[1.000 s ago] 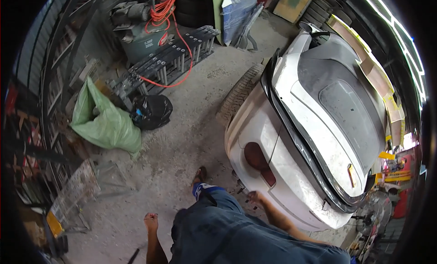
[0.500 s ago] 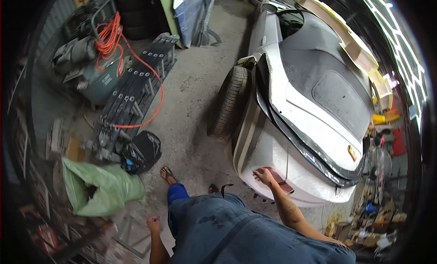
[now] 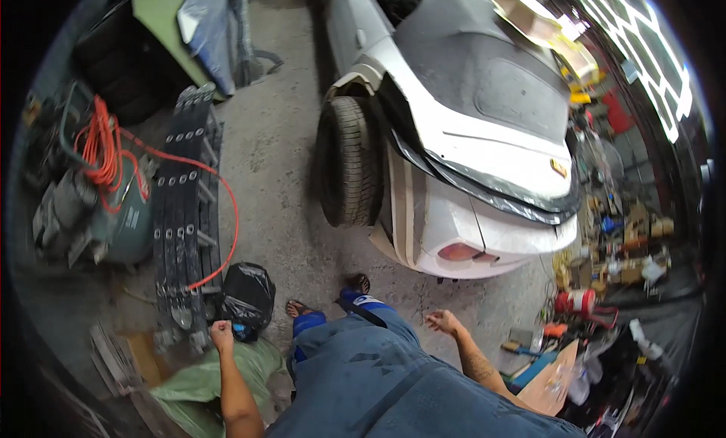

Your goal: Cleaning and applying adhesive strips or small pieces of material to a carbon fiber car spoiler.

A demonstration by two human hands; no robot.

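My left hand (image 3: 221,332) hangs above the green sack (image 3: 234,381), beside the black bag (image 3: 248,298); its fingers are curled, and whatever they may hold is too small to make out. My right hand (image 3: 441,321) is open, its fingers loosely bent and apart, over the floor below the white car's rear (image 3: 495,222). It touches nothing visible. The car's tyre (image 3: 349,162) stands ahead of me, with a red tail lamp (image 3: 457,253) lower right of it. A small orange object (image 3: 558,169) lies on the rear deck.
At left are a compressor (image 3: 121,226), a coiled orange hose (image 3: 106,143) and black racks (image 3: 178,219). Green and blue-covered panels (image 3: 162,22) lean farther back. At right are cluttered boxes (image 3: 643,226), a red cylinder (image 3: 576,302) and a leaning board (image 3: 548,381). Concrete floor (image 3: 268,173) runs along the car.
My view has turned toward the car's side, bringing the tyre nearer centre. My right hand has dropped away from the tail lamp. My left hand has risen slightly, and both feet now show.
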